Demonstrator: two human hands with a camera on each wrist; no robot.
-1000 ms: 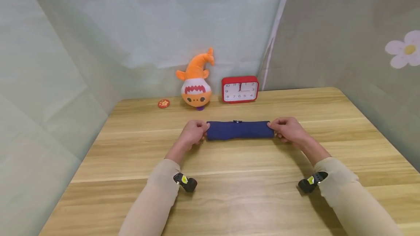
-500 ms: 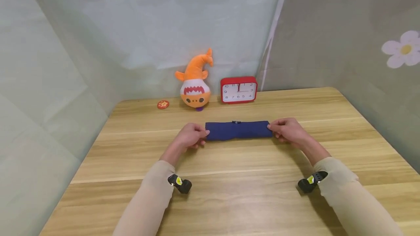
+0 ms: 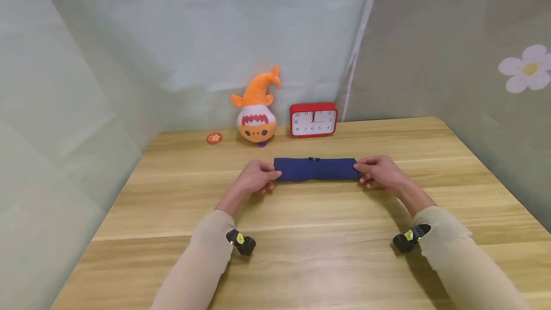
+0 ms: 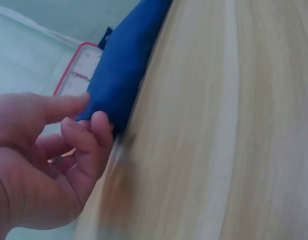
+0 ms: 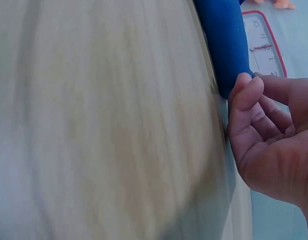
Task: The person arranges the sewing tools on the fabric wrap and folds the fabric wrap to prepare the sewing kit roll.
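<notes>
A long dark blue folded cloth (image 3: 317,169) lies crosswise on the wooden table, with a small dark tab (image 3: 314,159) at its back edge. At its left end, my left hand (image 3: 257,177) pinches the corner between thumb and fingers; the left wrist view shows the thumb (image 4: 69,106) above and curled fingertips below. My right hand (image 3: 380,172) pinches the opposite end. Seen from the right wrist, thumb and index finger meet at the cloth's corner (image 5: 229,82), and the other fingers are curled beneath.
Behind the cloth, a red clock (image 3: 313,120) stands next to an orange shark plush (image 3: 257,109) leaning on the curtain. A round red disc (image 3: 214,138) with a light pattern lies to the plush's left. Bare wood table (image 3: 310,252) stretches in front.
My left hand first slid slightly left and nearer along the cloth's end, then came back right, its thumb further over the cloth. The cloth has shifted a little right; my right hand barely moved.
</notes>
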